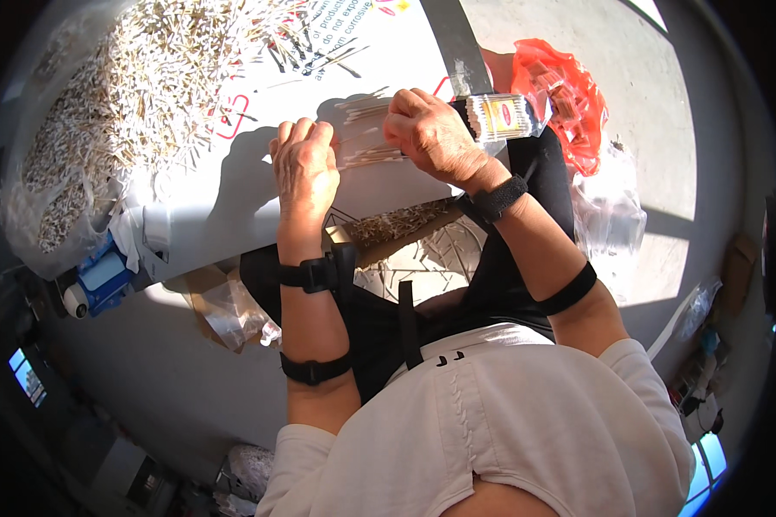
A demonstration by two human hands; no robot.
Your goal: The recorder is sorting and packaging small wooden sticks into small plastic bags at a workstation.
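Observation:
Over the white table board, my left hand point(306, 168) is closed, fingers curled at the left end of a clear plastic bag point(358, 148). Several cotton swabs point(366, 113) lie in or under the film between my hands; which of the two I cannot tell. At the bag's other end, my right hand point(435, 133) is closed too, its thumb and fingers pinching toward the film. Just right of that hand sits a filled pack of cotton swabs point(498, 118) with a yellow and red label, at the table's right edge.
A big heap of loose cotton swabs point(155, 95) spreads over the white board point(267, 194) at the far left, partly in a clear bag. A red plastic bag point(569, 95) holds packs at the right. Below the table edge, a cardboard box point(366, 252) contains swabs.

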